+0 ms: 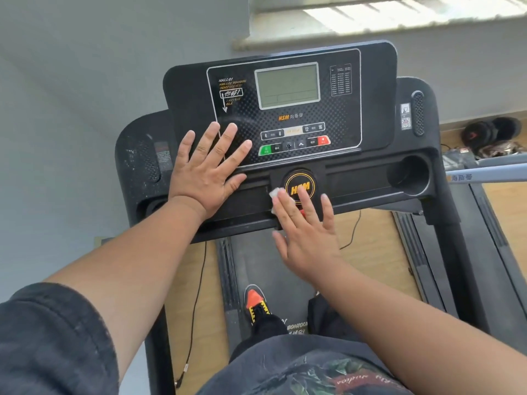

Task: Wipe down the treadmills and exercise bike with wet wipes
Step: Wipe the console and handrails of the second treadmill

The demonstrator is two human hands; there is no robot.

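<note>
I stand on a black treadmill, facing its console with a grey display and a row of buttons. My left hand lies flat with spread fingers on the console's lower left corner. My right hand presses a white wet wipe with straight fingers against the console's front ledge, just below the round orange HSM badge. Most of the wipe is hidden under the fingers.
A cup holder sits at the console's right end. The belt runs beneath me, with my orange shoe on it. A cable hangs at the left. A second treadmill and dumbbells stand to the right.
</note>
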